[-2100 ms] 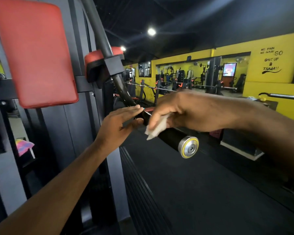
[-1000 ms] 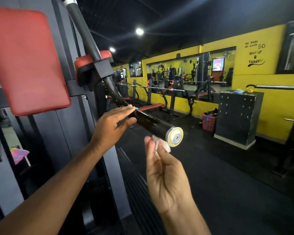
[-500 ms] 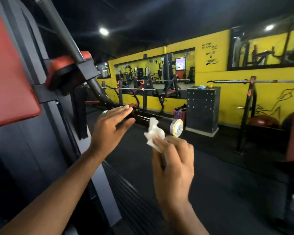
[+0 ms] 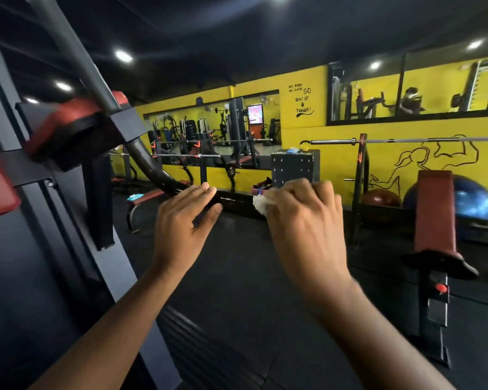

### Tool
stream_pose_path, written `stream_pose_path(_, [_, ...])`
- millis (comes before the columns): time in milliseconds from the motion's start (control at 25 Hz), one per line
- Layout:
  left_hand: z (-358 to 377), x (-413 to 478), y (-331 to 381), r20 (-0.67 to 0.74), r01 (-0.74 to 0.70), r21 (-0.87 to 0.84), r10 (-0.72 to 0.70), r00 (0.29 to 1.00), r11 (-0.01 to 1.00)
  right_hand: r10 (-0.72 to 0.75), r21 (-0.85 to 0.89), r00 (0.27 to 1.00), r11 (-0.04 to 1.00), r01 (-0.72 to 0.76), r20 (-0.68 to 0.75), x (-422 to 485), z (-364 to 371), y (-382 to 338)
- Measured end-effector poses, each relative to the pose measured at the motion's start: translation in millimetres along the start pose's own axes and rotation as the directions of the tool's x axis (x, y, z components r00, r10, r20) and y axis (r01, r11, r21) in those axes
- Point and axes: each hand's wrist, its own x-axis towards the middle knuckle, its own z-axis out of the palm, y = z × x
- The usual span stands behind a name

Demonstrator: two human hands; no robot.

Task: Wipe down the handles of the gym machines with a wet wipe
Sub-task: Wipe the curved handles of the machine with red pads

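Head view: a dim gym with a black rubber floor [image 4: 237, 277] and a yellow wall [image 4: 307, 133] at the far side, lined with mirrors. The left hand [image 4: 183, 220] lies with straight fingers on the machine's black handle [image 4: 234, 200]. Just right of it, the right hand [image 4: 304, 220] curls around the wet wipe [image 4: 261, 204], which touches the handle. A blue ball [image 4: 473, 198] sits far right.

My only feed is the head-worn wide-angle camera, facing forward and slightly down along both forearms: left hand [image 4: 181, 223] and right hand [image 4: 304, 220] sit close at mid-frame, black curved metal machine handle [image 4: 237, 199] just beyond them, yellow painted wall [image 4: 307, 136] far across the room.
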Motion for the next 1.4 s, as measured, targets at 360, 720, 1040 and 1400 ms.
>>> stream_pose_path(360, [-4,0,11,0.031,0.001,-0.064,0.001,1.000,0.998,0.081,0.472,0.705,0.689,-0.550,0.705,66,5,38])
stream_pose_path(720, [-6,1,31,-0.002,0.044,-0.015,-0.044,0.999,0.999,-0.095,0.159,0.259,-0.577,-0.801,0.961,16,33,41])
stream_pose_path(1040, [-5,-3,49,-0.002,0.099,0.016,-0.099,0.995,0.995,-0.164,-0.077,0.294,-0.955,-0.286,0.942,-20,12,11])
stream_pose_path(1400, [-25,2,98,0.022,0.013,-0.075,-0.011,1.000,0.997,0.399,0.685,0.575,-0.231,-0.691,0.715,-45,20,47])
